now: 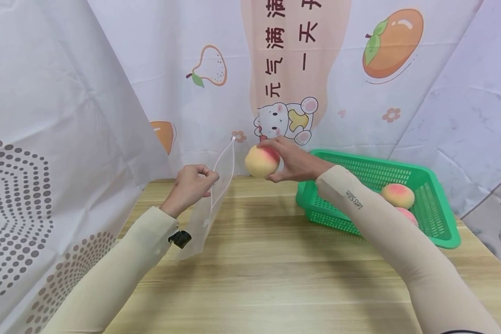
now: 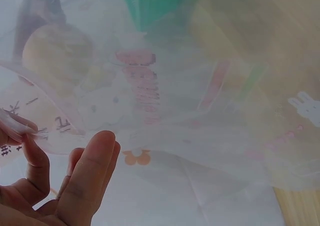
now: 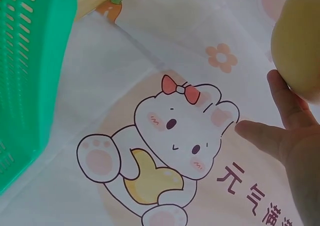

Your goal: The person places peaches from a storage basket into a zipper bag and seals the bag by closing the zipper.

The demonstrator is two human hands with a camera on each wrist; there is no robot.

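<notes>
My left hand (image 1: pixel 192 188) pinches the rim of a translucent zip bag (image 1: pixel 198 227), which hangs over the table with its mouth parted. In the left wrist view the bag (image 2: pixel 200 111) fills most of the picture, showing faint pink print and a white rabbit. Thumb and fingers of my right hand (image 1: pixel 294 160) grip a yellow and pink peach (image 1: pixel 258 162) in the air, just right of the bag's mouth. The right wrist view catches this peach (image 3: pixel 298 43) at its right edge, above the fingers.
A green plastic basket (image 1: pixel 440 204) stands on the right of the wooden table (image 1: pixel 259 273). In it lie a peach (image 1: pixel 398 195) and more fruit, partly hidden by my right forearm. A printed curtain (image 1: pixel 217 28) hangs behind the table.
</notes>
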